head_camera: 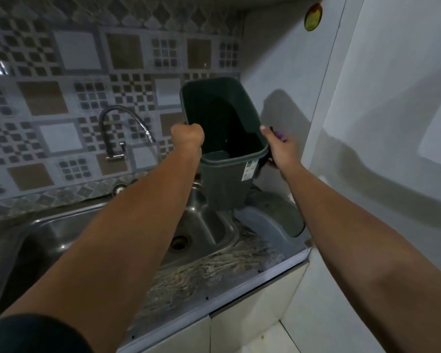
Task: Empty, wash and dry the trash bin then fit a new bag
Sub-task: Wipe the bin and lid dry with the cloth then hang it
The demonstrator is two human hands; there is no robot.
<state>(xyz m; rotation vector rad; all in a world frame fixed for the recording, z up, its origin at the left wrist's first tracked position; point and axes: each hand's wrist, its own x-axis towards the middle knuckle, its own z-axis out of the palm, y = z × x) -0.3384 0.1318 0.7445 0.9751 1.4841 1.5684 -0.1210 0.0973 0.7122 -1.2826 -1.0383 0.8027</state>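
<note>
Bin [224, 179] over sink [61, 235] | L hand [187, 136] + R hand [280, 149] grip rim

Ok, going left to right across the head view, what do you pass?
Faucet → left hand → bin → right hand → round sticker on the wall.

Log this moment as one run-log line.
stage: bin handling over sink | left hand: grips bin rim | right hand: holds rim plus purple item | bin: empty, no bag
</note>
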